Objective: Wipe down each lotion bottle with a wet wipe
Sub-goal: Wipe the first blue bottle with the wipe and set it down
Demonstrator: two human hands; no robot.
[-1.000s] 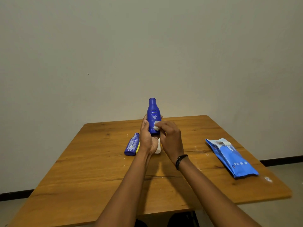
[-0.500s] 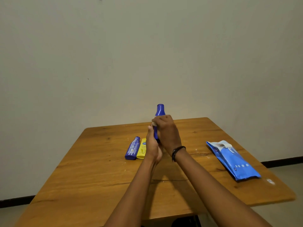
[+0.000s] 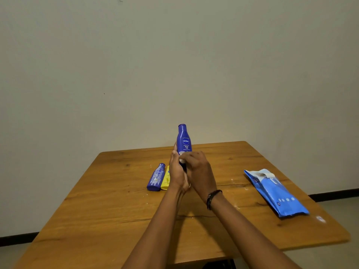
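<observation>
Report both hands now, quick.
Left hand: holds the bottle.
Right hand: pinches a wipe against the bottle.

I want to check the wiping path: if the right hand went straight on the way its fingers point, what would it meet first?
The upright blue bottle, it seems at once: the right hand presses a white wipe to its lower front, and the left hand grips it from the other side.
</observation>
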